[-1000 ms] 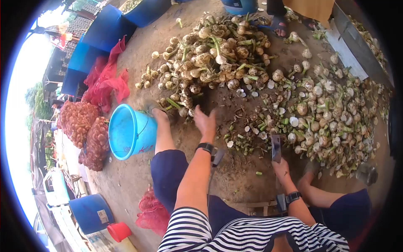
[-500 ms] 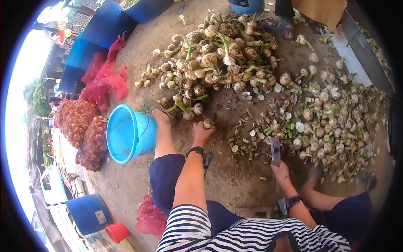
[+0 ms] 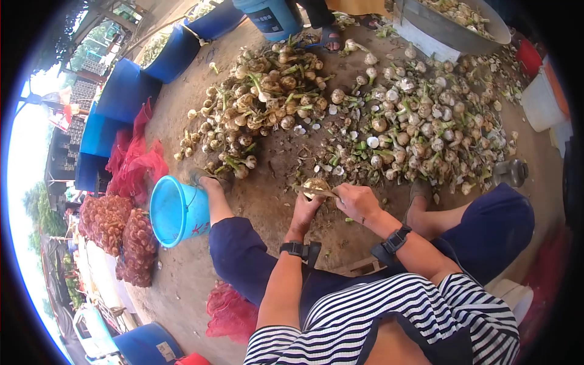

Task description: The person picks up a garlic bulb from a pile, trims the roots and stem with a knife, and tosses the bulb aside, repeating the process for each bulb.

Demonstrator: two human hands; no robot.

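A pale, dirt-streaked garlic bulb (image 3: 316,186) sits raised between both hands, near the scene's middle, just ahead of the knees; a thin blade (image 3: 319,192) lies across it.

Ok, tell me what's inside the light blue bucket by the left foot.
The light blue bucket lies tipped, mouth toward the camera. Its visible inner wall looks bare blue; nothing shows inside, though the deepest part is shadowed.

Pale tan garlic bulb (image 3: 316,185) with green-stemmed heaps behind. Light blue bucket (image 3: 177,210), red mesh bags (image 3: 135,163), navy trousers (image 3: 243,255), black-and-white striped shirt (image 3: 389,316), black wristbands (image 3: 294,248).
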